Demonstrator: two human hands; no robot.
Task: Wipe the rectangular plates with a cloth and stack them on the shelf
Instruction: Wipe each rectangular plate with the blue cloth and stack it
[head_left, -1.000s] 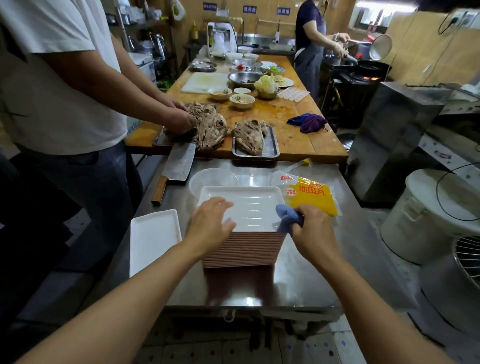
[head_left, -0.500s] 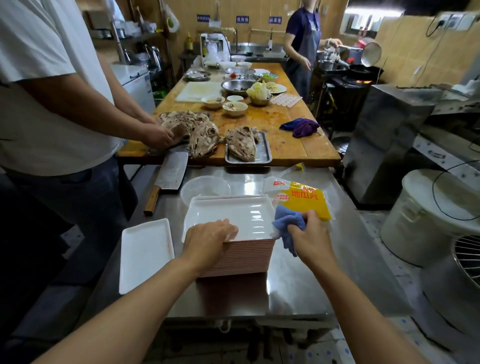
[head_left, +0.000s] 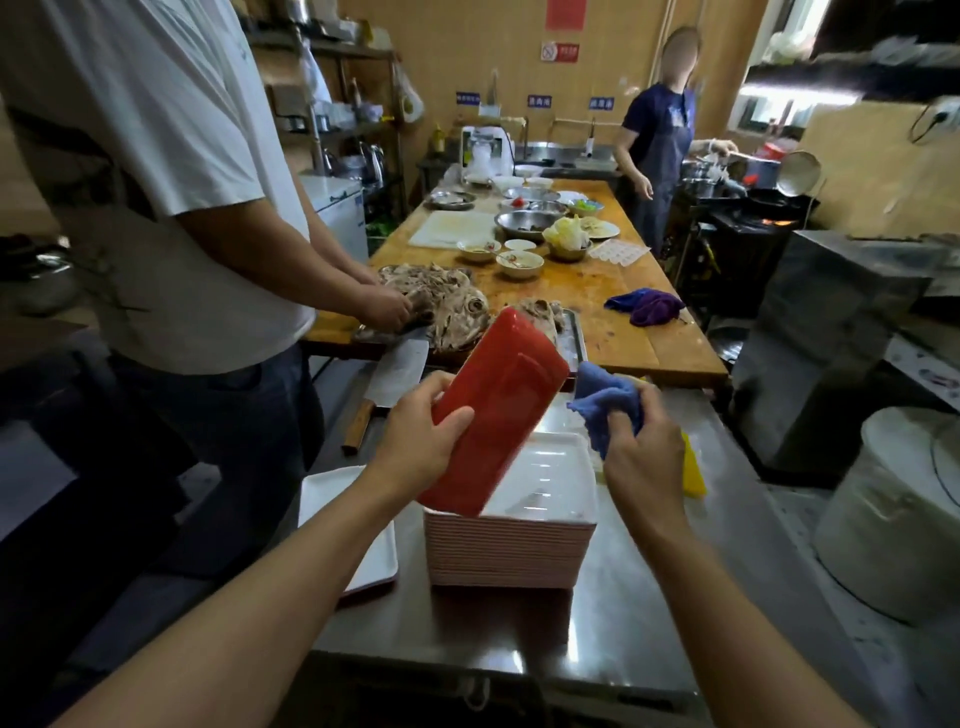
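Left hand (head_left: 421, 441) grips one rectangular plate (head_left: 498, 410), red underside up, tilted above the stack of plates (head_left: 511, 551) on the steel table (head_left: 623, 613). Right hand (head_left: 641, 457) clutches one blue cloth (head_left: 605, 402) beside it. One single white plate (head_left: 332, 499) lies left of the stack

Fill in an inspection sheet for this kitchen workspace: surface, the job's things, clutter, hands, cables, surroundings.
Surface: steel counter.
Job's things: red-backed plate tilted above plate stack; single plate beside the stack.
Clutter: cleaver, yellow packet.
Hands: left hand grips the tilted plate; right hand holds blue cloth.
Cables: wall cord at upper right.
Surroundings: two other people; wooden table with bowls.
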